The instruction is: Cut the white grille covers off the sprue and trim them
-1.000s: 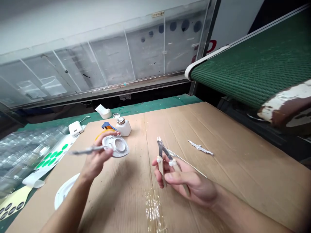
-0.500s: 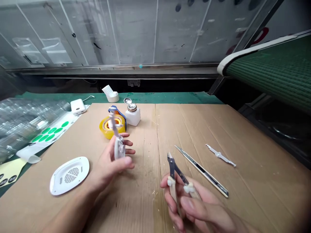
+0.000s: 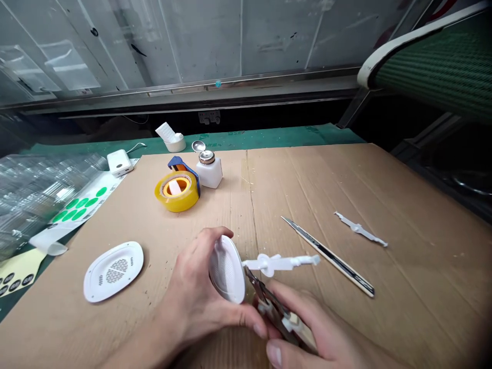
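My left hand (image 3: 196, 302) grips a white oval perforated plastic cover (image 3: 226, 269) on edge, with a thin white sprue stem (image 3: 282, 262) sticking out to the right. My right hand (image 3: 311, 335) holds cutting pliers (image 3: 269, 302) whose jaws meet the stem where it joins the cover. A second white oval cover (image 3: 112, 270) lies flat on the cardboard (image 3: 403, 205) to the left. A cut-off white sprue piece (image 3: 360, 229) lies at the right.
A long thin blade (image 3: 326, 255) lies beside my hands. Yellow tape roll (image 3: 177, 190) in a blue dispenser, a white pump bottle (image 3: 208, 169), a white charger (image 3: 118, 162), green sticker sheets (image 3: 79, 207) and clear plastic trays (image 3: 31, 189) sit at the back left. A green conveyor belt (image 3: 434, 66) runs at the right.
My left hand brought the cover down and right toward my right hand, turning the stem from upward to rightward. The pliers moved in to the stem's base. The view tilted down.
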`<state>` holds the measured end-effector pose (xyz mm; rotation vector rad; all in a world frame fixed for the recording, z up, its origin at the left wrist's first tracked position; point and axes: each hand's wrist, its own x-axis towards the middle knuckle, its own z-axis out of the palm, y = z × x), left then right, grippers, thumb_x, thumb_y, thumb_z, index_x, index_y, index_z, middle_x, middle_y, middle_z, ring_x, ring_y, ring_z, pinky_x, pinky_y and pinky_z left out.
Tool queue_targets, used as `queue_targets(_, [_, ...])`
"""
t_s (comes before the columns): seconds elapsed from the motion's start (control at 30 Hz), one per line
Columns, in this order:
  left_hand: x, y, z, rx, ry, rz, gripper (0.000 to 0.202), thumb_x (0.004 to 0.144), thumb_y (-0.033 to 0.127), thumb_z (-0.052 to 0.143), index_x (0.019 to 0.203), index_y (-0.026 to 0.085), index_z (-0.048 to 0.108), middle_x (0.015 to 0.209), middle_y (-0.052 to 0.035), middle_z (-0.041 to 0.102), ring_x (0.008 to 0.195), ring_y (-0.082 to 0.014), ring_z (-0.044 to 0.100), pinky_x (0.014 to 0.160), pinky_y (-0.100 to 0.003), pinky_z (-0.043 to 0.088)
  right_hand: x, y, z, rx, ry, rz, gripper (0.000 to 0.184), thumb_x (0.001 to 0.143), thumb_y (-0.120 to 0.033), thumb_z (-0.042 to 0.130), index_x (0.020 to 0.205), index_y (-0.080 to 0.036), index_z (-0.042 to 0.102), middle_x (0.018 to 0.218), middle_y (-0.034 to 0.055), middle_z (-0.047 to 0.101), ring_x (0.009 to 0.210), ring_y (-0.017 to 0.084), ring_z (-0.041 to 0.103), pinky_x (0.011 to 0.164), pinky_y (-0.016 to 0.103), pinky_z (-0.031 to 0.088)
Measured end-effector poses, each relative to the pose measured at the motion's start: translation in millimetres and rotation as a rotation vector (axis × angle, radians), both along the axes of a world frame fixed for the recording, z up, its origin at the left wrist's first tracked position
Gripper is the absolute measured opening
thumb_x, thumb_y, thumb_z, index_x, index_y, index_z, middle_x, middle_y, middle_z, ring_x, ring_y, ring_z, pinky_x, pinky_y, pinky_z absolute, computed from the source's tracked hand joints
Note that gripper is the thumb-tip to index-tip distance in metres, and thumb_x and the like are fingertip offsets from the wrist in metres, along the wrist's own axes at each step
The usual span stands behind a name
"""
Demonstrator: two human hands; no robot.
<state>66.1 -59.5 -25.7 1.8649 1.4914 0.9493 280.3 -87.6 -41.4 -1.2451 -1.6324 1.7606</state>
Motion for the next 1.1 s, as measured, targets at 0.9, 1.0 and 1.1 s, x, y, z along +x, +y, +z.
queue_targets(0.9, [3.3, 2.7, 1.9, 0.145, 0.092, 0.0, 0.081, 0.041, 0.062, 0.089, 0.101, 0.022, 0.052, 0.08, 0.0013, 0.055, 0.063, -0.0142, 0.046, 0.056, -0.028, 0.039, -3.1, -1.2, 2.1, 0.025, -0.044, 0.013, 0.025, 0.072, -0.033, 0.07, 0.096, -0.026, 0.069, 0.078, 0.0002, 0.063, 0.071, 0.018, 0.056, 0.055, 0.027, 0.039])
queue_targets(1.0, [3.8, 2.5, 0.7, 0.138, 0.099, 0.001, 0.081, 0.041, 0.061, 0.09, 0.101, 0.022, 0.051, 0.08, 0.0013, 0.055, 0.062, -0.014, 0.046, 0.056, -0.027, 0.039, -6.5, -0.2, 3.4, 0.062, -0.036, 0.0, 0.023, 0.073, -0.031, 0.067, 0.095, -0.026, 0.068, 0.076, -0.0002, 0.063, 0.068, 0.018, 0.054, 0.058, 0.028, 0.04])
queue_targets(1.1, [3.7, 2.0, 0.0, 0.124, 0.112, 0.002, 0.08, 0.041, 0.059, 0.09, 0.1, 0.022, 0.05, 0.08, 0.0014, 0.055, 0.063, -0.0143, 0.047, 0.056, -0.027, 0.039, -8.9, 1.9, 5.4, 0.085, -0.024, 0.014, 0.021, 0.073, -0.031, 0.067, 0.094, -0.026, 0.068, 0.074, 0.0002, 0.063, 0.068, 0.019, 0.054, 0.061, 0.029, 0.042])
